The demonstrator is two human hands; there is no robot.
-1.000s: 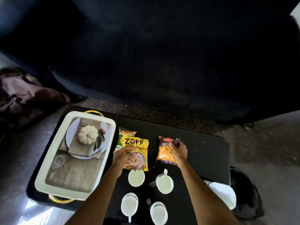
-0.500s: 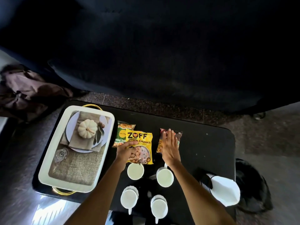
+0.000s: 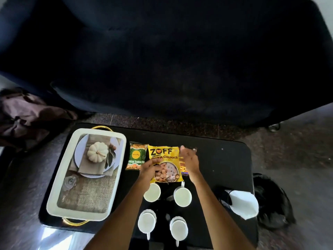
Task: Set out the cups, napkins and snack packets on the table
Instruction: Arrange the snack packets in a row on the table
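A person is leaning over a black table (image 3: 225,159), both bare forearms reaching away from the viewer. The left hand (image 3: 148,169) is gripping the lower left edge of a yellow packet (image 3: 164,160), fingers curled over it and thumb on its face. The packet is lying face up, its long axis running away from the viewer, with the printed top pointing to the far edge. The right hand (image 3: 189,159) is hovering at the packet's right edge, fingers loosely spread and holding nothing. A green packet (image 3: 137,156) is lying just left of the yellow one, pointing the same way. A dark packet (image 3: 184,170) is showing partly under the right hand. Four white cups (image 3: 182,196) are standing nearer the viewer in two rows. White napkins (image 3: 243,204) are sitting at the table's right. A tray (image 3: 59,183) is resting on the left.
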